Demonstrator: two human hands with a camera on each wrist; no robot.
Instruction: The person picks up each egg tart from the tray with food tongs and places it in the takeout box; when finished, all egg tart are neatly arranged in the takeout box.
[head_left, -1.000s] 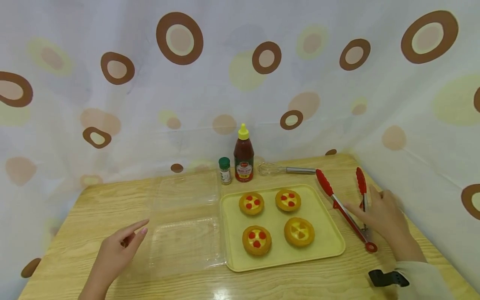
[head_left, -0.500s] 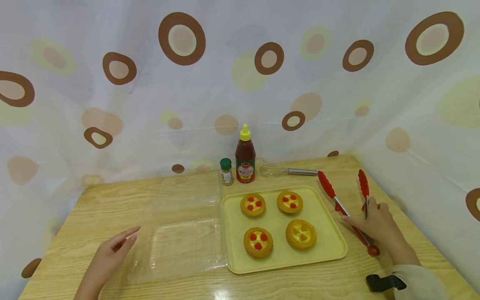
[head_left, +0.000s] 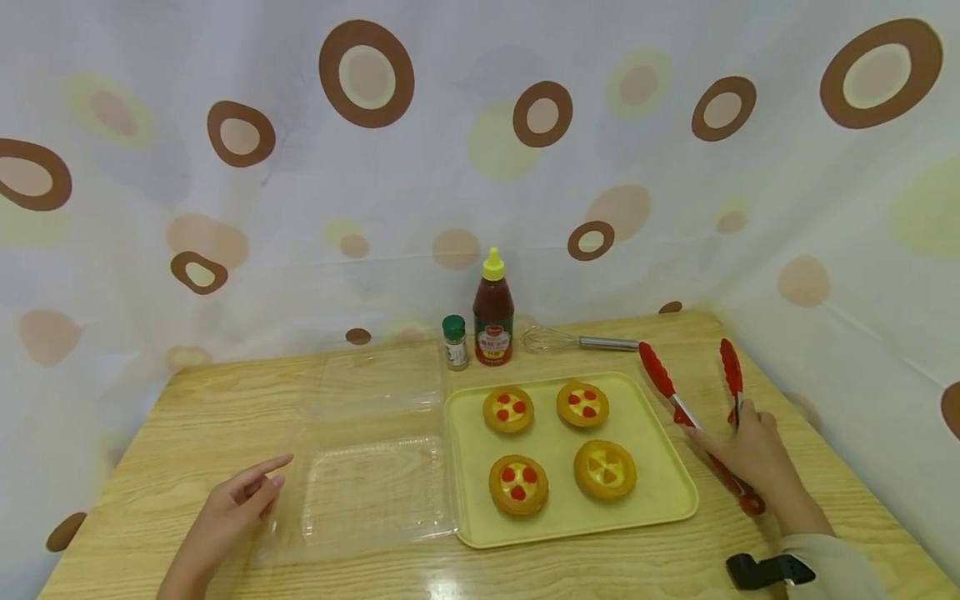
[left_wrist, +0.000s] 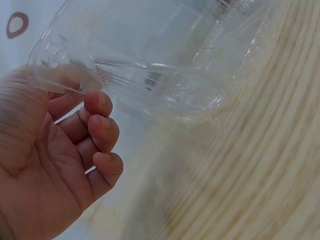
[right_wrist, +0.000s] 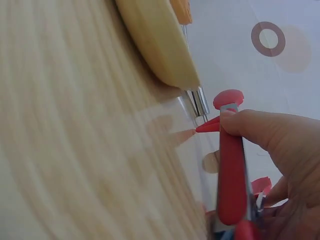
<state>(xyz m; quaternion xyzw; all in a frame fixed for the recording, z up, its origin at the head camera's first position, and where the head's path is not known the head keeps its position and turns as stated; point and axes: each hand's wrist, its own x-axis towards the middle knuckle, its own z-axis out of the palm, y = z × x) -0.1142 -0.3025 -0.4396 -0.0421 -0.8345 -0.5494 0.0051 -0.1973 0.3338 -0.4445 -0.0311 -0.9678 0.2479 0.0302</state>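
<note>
On the right side of the table my right hand (head_left: 759, 454) grips a pair of red-and-steel tongs (head_left: 656, 369), whose arms are spread wide. The right wrist view shows the thumb pressing one red-covered arm of the tongs (right_wrist: 232, 175), with the other arm at the curled fingers. My left hand (head_left: 232, 508) is at the left rim of an opened clear plastic clamshell box (head_left: 371, 487), index finger extended. Seen closer, its fingers (left_wrist: 104, 125) are loosely bent, and the clear plastic (left_wrist: 165, 75) overlaps part of the hand; whether they touch is unclear.
A yellow tray (head_left: 656, 500) in the middle bears several tarts, one of them this yellow-topped tart (head_left: 605, 469). Behind it stand a red sauce bottle (head_left: 493, 317) and a green-capped spice jar (head_left: 454, 342). A whisk (head_left: 581, 340) lies at the back, before a patterned curtain (head_left: 420, 192).
My right hand has settled onto the tongs and closed round them. The left hand drew back slightly, then came forward to the box's rim. The view has shifted a little.
</note>
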